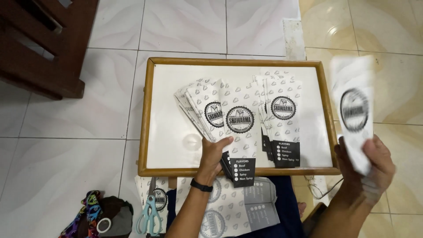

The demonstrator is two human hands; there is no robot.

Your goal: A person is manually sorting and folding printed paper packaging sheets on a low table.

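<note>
A fanned stack of flat printed paper sleeves (pixel 227 117) is spread across the middle of a white tray with a wooden rim (pixel 145 132), at the centre of the frame. A second, squarer stack of the same sleeves (pixel 282 119) lies just to its right on the tray. The left hand (pixel 213 156) is laid on the lower edge of the fanned stack, thumb on top and fingers curled beneath, so that the nearest sleeves are pinched at their dark bottom band. At the right edge of the frame a single sleeve (pixel 354 110) is held upright in the right hand (pixel 370 165); its fingers are closed round the lower end, though the blur there makes the exact grip hard to read.

The sleeves are judged to be very light, thin and smooth, easily creased and apt to slide over one another. A hold at the short bottom edge, thumb above and fingers below, appears the safest.

Unfolded sleeve sheets (pixel 233 207) lie at the bottom centre, and pale blue scissors (pixel 149 213) rest at the lower left.
</note>
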